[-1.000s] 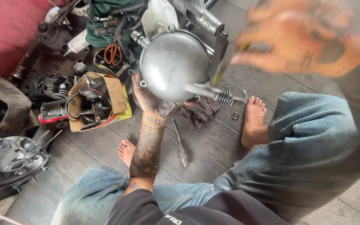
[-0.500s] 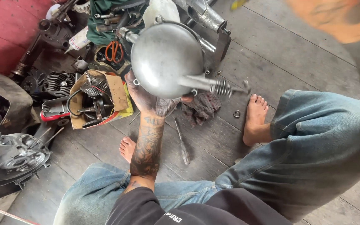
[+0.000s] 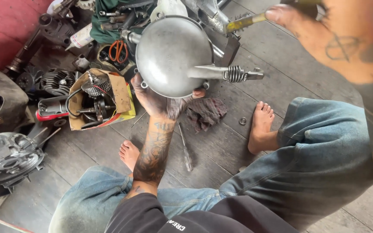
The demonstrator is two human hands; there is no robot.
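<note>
Left hand point(image 3: 158, 101): gripping round metal cover point(image 3: 173, 56) from below — held steady throughout.
Right hand point(image 3: 342, 39): back in view, pinching yellow-handled tool point(image 3: 244, 22) — raised beside cover.

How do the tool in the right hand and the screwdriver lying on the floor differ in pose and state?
The yellow-handled tool is gripped in the right hand, raised in the air and close to the camera; the screwdriver lies flat on the floor planks, touched by neither hand. The held tool points toward the round metal cover that the left hand supports; the screwdriver lies between the legs. Both are slim and long.
</note>
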